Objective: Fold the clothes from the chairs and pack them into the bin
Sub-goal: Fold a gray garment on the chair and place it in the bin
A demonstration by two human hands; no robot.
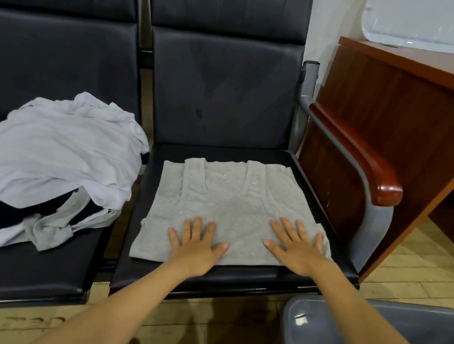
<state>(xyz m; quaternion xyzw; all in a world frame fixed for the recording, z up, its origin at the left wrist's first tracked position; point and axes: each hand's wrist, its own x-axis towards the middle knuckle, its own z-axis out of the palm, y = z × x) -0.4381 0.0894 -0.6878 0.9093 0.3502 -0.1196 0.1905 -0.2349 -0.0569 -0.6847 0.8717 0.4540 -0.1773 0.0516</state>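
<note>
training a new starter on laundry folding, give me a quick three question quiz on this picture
1. True or false: the left hand and the right hand both lie flat on the grey vest.
2. The pile of unfolded clothes lies on: A the left chair; B a shelf; C a bed.
3. Fill in: the grey bin stands on the person's ____ side.

Key: 1 true; 2 A; 3 right.

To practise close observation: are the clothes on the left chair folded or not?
Not folded: the clothes lie in a rumpled heap, straps trailing loose.
</note>
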